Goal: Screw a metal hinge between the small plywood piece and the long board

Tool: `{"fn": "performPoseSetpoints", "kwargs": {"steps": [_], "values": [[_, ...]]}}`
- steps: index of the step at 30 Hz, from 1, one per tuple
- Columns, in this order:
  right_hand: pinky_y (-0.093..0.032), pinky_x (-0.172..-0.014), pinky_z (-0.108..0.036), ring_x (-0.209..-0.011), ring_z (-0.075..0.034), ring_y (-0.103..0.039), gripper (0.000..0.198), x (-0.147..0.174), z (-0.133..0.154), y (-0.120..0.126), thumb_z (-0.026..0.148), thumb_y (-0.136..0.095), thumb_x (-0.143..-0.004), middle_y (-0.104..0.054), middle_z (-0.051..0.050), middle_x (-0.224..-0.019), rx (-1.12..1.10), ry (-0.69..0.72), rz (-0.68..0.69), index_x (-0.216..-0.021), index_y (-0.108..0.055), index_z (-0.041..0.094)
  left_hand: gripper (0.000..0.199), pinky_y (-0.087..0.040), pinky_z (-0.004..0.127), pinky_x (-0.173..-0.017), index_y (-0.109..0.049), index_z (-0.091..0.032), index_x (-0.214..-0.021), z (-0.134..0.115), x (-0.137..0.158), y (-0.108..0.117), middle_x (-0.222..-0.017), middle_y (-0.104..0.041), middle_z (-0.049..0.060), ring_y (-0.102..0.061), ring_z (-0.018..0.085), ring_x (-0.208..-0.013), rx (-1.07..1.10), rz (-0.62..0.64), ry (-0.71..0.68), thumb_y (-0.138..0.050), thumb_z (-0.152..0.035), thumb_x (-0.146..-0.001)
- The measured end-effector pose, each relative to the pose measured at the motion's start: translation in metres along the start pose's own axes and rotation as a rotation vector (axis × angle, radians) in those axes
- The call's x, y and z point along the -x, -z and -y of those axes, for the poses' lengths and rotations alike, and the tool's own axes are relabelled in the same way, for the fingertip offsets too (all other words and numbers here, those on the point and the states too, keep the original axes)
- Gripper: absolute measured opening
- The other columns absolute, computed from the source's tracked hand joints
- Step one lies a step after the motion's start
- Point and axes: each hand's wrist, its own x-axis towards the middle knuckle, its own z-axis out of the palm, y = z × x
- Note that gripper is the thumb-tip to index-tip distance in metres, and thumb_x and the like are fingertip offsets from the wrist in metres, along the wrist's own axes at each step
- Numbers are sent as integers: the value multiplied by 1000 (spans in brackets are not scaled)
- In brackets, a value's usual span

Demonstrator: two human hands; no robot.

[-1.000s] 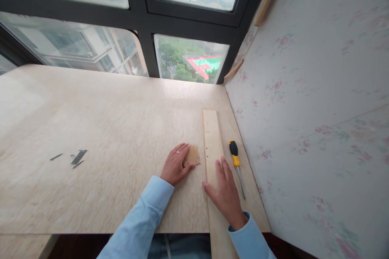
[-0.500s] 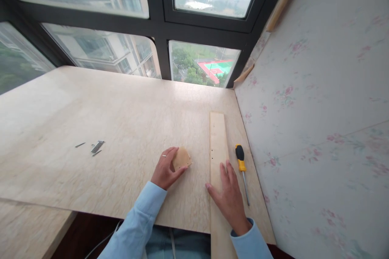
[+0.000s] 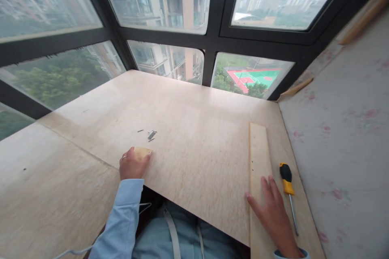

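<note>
My left hand [image 3: 133, 164] grips a small flat piece of wood [image 3: 141, 153] with a rounded edge, fingers on one side and thumb on the other, near the table's front edge. My right hand [image 3: 272, 210] lies with fingers spread over a long pale wooden board [image 3: 259, 145]. Two small dark holes show near the board's left edge. Just right of the board lies a screwdriver [image 3: 286, 180] with a black and yellow handle, its shaft pointing toward me. Beyond the left hand are several small metal pieces [image 3: 151, 134], too small to name surely.
The marbled tabletop [image 3: 197, 129] meets dark-framed windows [image 3: 209, 64] at the back. A flowered wall [image 3: 349, 149] bounds the right side. A white cord [image 3: 73, 251] runs at the lower left, and a small dark speck [image 3: 24, 169] marks the left surface.
My left hand has carried the small wooden piece left across the table, closer to the metal pieces. The view has turned left. My right hand stays on the board.
</note>
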Motion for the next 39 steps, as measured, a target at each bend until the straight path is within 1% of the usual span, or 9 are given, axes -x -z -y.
{"fn": "performPoseSetpoints", "kwargs": {"steps": [6, 9, 12, 17, 20, 23, 26, 32, 39], "values": [[-29, -113, -54, -142, -38, -25, 90, -5, -6, -2, 72, -33, -84, -28, -27, -151, 4, 1, 23, -141, -37, 2, 73, -41, 45, -99, -49, -3, -129, 26, -19, -7, -118, -61, 24, -53, 37, -117, -52, 28, 87, -60, -50, -74], [-28, -114, -53, -144, -36, -23, 88, -13, -8, -2, 70, -36, -84, -28, -26, -152, 3, 7, 41, -141, -36, 3, 74, -41, 46, -97, -49, -4, -129, 33, -26, -13, -118, -61, 25, -52, 38, -117, -43, 15, 83, -61, -51, -72], [-28, -114, -53, -143, -36, -25, 89, -21, -8, -2, 71, -37, -82, -30, -26, -151, 11, -13, 33, -140, -38, 4, 68, -40, 49, -97, -52, -4, -126, 35, -32, -20, -117, -60, 26, -51, 39, -118, -38, -23, 39, -59, -47, -73], [-26, -114, -54, -143, -36, -25, 95, -27, -11, -2, 77, -37, -78, -31, -27, -149, 11, -10, 41, -139, -39, 4, 56, -35, 48, -103, -57, -9, -125, 18, -48, -21, -127, -56, 23, -44, 35, -126, 27, -95, -129, -54, -39, -78], [-26, -113, -55, -144, -38, -22, 100, -26, -14, -2, 81, -37, -75, -30, -27, -150, 0, -45, 81, -139, -38, 3, 43, -37, 45, -101, -65, -12, -117, -2, -61, -16, -118, -62, 19, -49, 32, -119, 56, -2, -188, -49, -34, -83], [-28, -110, -60, -144, -41, -19, 102, -23, -13, -1, 83, -39, -72, -24, -27, -152, -19, -117, 76, -138, -41, 6, 37, -41, 45, -93, -70, -18, -110, -20, -71, -15, -116, -63, 17, -51, 33, -114, 19, 113, -186, -51, -35, -84], [-27, -110, -62, -143, -42, -19, 98, -18, -13, 2, 83, -38, -74, -20, -27, -154, -43, -129, 55, -136, -43, 7, 31, -44, 44, -88, -70, -19, -104, -30, -74, -17, -112, -64, 16, -52, 34, -111, -26, 195, -174, -54, -35, -83], [-26, -112, -61, -142, -41, -24, 86, -5, -22, 10, 77, -42, -77, -25, -22, -154, -62, -100, 37, -132, -46, 12, 22, -45, 42, -87, -68, -18, -93, -34, -75, -22, -107, -66, 16, -54, 33, -110, -51, 234, -174, -52, -32, -86], [-26, -114, -57, -142, -37, -27, 80, 12, -18, 10, 71, -41, -81, -29, -21, -152, -55, -110, 83, -133, -48, 11, 30, -45, 39, -88, -61, -17, -112, -33, -78, -20, -111, -67, 15, -56, 31, -111, -94, 252, -242, -52, -31, -87]]}}
